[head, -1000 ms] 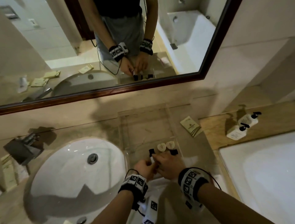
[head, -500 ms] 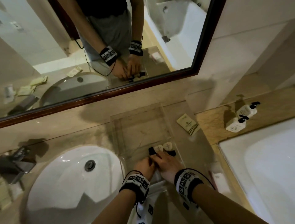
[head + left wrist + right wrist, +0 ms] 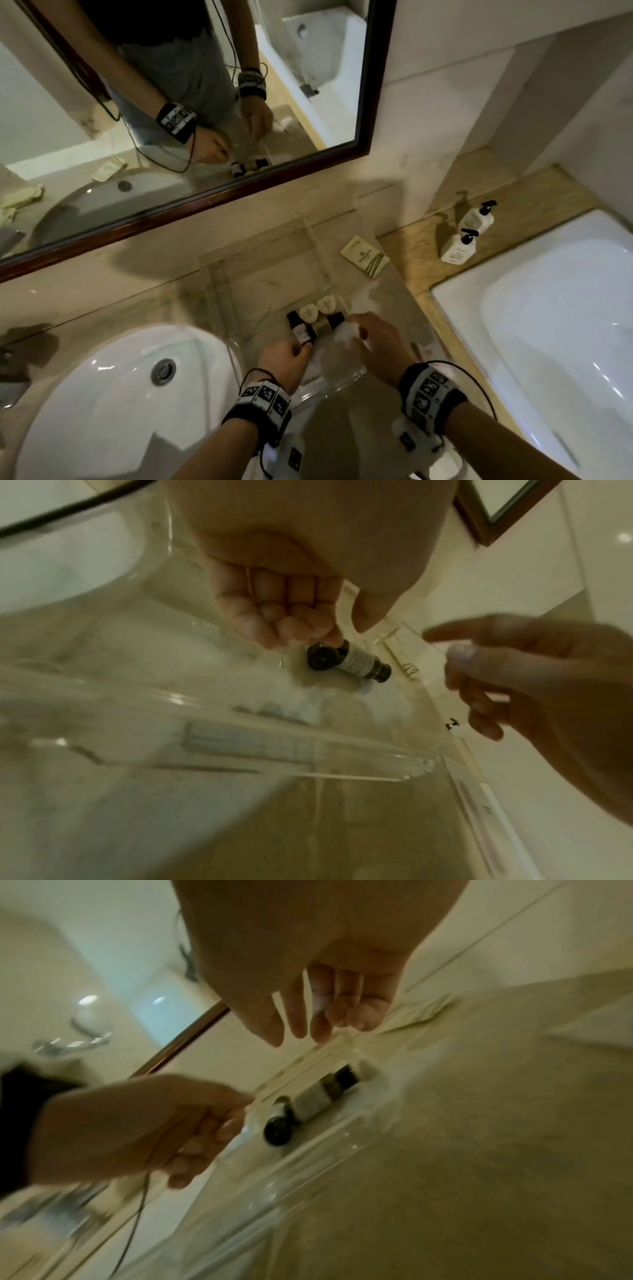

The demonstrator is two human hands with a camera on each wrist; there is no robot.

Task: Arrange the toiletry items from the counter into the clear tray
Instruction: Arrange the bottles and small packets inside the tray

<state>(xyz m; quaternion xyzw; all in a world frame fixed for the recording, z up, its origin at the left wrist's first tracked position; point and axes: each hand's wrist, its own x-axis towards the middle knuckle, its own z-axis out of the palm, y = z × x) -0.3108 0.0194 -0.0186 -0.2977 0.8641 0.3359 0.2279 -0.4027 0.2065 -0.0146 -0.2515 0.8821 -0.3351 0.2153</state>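
The clear tray (image 3: 219, 274) lies on the counter between the sink and the bathtub. At its near end lie two small black-capped bottles (image 3: 298, 329) (image 3: 325, 325), with two round cream packets (image 3: 308, 312) just behind them. My left hand (image 3: 287, 359) is at the tray's near edge, fingers curled, one fingertip against the left bottle's cap (image 3: 322, 657). In the right wrist view that hand (image 3: 137, 1123) holds nothing. My right hand (image 3: 376, 337) hovers just right of the bottles with straight, empty fingers (image 3: 325, 1010).
A cream sachet (image 3: 364, 255) lies on the counter right of the tray. Two white pump bottles (image 3: 466, 233) stand on the wooden ledge by the bathtub (image 3: 548, 325). The sink basin (image 3: 120, 394) is to the left, the mirror (image 3: 363, 102) behind.
Both hands were together over the bottles at the tray's near end. They have parted: the right hand lifted off to the right, the left drew back toward me.
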